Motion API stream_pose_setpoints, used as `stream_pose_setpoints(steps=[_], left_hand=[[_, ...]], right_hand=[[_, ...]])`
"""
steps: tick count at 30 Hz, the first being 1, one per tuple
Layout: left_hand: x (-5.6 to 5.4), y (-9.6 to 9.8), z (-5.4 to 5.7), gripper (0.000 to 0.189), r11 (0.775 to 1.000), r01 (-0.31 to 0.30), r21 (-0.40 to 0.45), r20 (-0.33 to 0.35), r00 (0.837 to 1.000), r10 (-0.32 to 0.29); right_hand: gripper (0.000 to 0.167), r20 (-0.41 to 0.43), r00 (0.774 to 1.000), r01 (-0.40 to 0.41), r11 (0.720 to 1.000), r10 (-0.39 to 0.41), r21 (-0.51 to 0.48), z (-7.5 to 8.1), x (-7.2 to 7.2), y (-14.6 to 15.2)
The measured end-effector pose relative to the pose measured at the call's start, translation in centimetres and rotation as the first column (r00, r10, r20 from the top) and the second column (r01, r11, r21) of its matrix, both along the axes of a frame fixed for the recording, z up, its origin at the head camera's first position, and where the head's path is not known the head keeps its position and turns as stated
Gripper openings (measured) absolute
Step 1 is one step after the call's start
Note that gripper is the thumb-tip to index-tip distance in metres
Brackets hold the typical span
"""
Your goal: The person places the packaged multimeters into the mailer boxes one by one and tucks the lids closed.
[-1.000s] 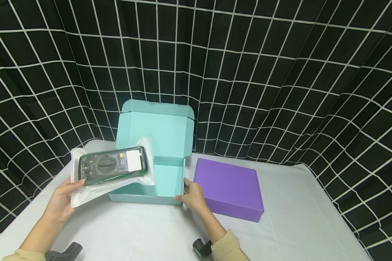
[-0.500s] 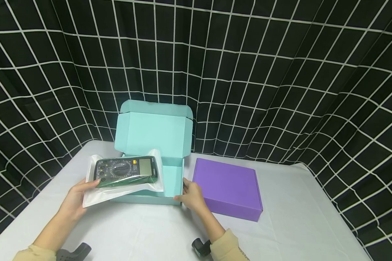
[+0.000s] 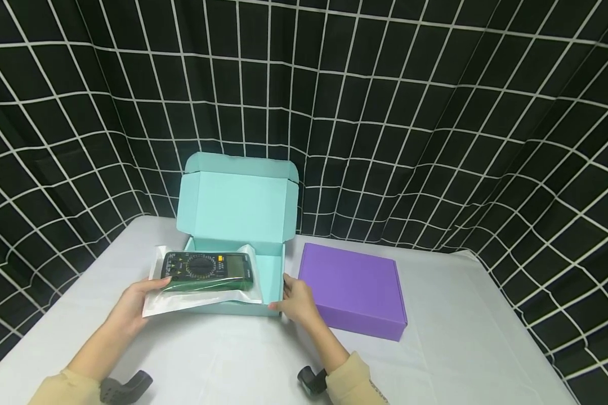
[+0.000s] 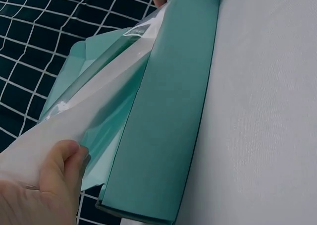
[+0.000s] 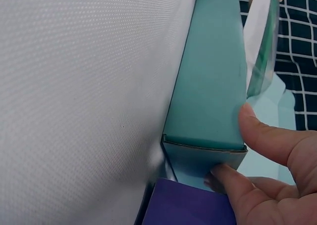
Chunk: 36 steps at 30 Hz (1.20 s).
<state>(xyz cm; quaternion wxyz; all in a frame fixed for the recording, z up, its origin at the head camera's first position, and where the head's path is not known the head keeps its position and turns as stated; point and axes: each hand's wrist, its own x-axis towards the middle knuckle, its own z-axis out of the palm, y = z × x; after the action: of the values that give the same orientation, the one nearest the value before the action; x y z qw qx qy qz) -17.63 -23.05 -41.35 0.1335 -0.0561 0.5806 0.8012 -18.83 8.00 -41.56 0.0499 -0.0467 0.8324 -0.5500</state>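
Observation:
A digital multimeter (image 3: 197, 267) with a black face and green case lies inside a clear-fronted, white-backed pouch (image 4: 94, 98). My left hand (image 3: 134, 304) pinches the pouch's left end, thumb on top. The pouch is slightly tilted over the teal cardboard box (image 3: 240, 205), whose lid stands raised at the back. The pouch covers much of the box's inside, and its left end juts past the box's left side. My right hand (image 3: 299, 304) grips the box's front right corner; in the right wrist view the thumb (image 5: 262, 131) is at the top edge, with fingers against the side wall.
A closed purple box (image 3: 352, 289) lies right of the teal box, just behind my right hand. White cloth (image 3: 461, 326) covers the table. A black curtain with a white grid (image 3: 385, 112) hangs behind and at both sides.
My left hand has moved right and the pouched multimeter has come down from the left over the teal box, lying flatter. My right hand has stayed at the box's corner.

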Motion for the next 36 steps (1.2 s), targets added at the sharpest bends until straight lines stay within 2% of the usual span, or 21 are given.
stream_pose_setpoints(steps=[11, 20, 26, 36], left_hand=[[-1.3, 0.8, 0.2, 0.082, 0.999, 0.035, 0.036, 0.022, 0.999, -0.036], [-2.2, 2.0, 0.1, 0.081, 0.999, 0.051, -0.01, 0.054, 0.997, -0.051], [-3.0, 2.6, 0.3, 0.082, 0.995, 0.091, -0.038, 0.057, 0.994, -0.089], [-3.8, 3.5, 1.0, 0.082, 0.99, 0.143, -0.023, 0.05, 0.989, -0.141]], right_hand=[[0.079, 0.003, 1.0, -0.002, 1.0, 0.002, 0.008, 0.1, -0.1, -0.1], [0.079, -0.008, 1.0, -0.013, 1.0, 0.013, -0.004, 0.1, -0.1, -0.1], [0.079, -0.01, 1.0, -0.009, 1.0, 0.009, -0.019, 0.0, -0.2, 0.0], [0.081, -0.003, 1.0, -0.001, 1.0, 0.001, -0.008, 0.0, 0.0, -0.1]])
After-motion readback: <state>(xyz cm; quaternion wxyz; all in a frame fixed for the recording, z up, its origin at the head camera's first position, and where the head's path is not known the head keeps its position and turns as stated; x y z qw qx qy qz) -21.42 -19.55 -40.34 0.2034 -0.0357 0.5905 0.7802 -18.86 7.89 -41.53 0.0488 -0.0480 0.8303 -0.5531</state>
